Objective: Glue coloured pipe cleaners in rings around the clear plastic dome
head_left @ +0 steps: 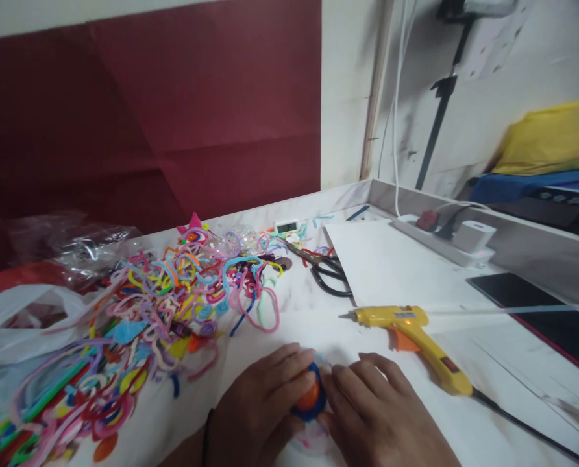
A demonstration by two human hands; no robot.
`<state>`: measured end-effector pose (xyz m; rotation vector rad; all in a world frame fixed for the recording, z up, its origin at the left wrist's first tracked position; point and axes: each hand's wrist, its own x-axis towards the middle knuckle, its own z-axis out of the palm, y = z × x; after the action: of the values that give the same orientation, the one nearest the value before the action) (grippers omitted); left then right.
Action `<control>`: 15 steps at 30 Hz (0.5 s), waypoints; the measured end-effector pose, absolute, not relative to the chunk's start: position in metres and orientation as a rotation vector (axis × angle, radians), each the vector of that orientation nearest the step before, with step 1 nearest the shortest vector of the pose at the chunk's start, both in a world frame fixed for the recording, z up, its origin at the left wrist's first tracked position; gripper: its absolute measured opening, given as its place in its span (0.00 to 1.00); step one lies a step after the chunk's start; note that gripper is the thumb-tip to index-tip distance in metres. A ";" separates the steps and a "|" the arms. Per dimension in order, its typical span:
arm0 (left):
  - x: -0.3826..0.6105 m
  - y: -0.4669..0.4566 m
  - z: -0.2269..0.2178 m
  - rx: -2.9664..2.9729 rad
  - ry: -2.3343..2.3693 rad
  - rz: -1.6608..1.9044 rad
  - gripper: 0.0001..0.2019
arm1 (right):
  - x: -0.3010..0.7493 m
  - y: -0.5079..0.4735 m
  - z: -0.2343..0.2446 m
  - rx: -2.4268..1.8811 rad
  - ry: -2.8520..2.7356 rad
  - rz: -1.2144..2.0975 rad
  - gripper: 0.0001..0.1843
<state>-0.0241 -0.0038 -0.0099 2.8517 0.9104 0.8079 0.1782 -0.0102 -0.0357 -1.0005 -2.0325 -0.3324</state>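
Note:
Between my two hands, at the bottom middle of the head view, is a small round craft piece with an orange centre and a fuzzy dark blue ring. Below it shows part of a clear, round, plastic-looking thing, mostly covered by my fingers. My left hand curls its fingers over the piece from the left. From the right, the bent fingers of my right hand press against the blue edge. A yellow hot glue gun with an orange trigger lies just beyond my right hand, its nozzle facing left.
Tangled pipe cleaners and felt scraps heap up on the left, near a white plastic bag. Black-handled scissors touch a white board. A power strip, a dark phone and a small digital display also lie around.

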 end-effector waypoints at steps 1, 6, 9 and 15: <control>-0.023 -0.004 -0.012 2.873 0.912 0.804 0.19 | 0.178 -0.010 -0.035 -1.001 -2.034 -0.336 0.25; -0.018 -0.002 -0.023 3.031 0.851 0.810 0.28 | 0.179 -0.011 -0.025 -0.986 -2.080 -0.380 0.27; -0.017 0.001 -0.028 3.143 0.879 0.774 0.29 | 0.179 -0.011 -0.024 -0.984 -2.067 -0.385 0.27; -0.018 0.000 -0.031 3.196 0.877 0.787 0.29 | 0.178 -0.010 -0.032 -0.959 -2.036 -0.327 0.24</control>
<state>-0.0183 0.0000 -0.0310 3.1964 0.8769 0.7873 0.1783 -0.0098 -0.0324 -0.9594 -2.0358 -0.3274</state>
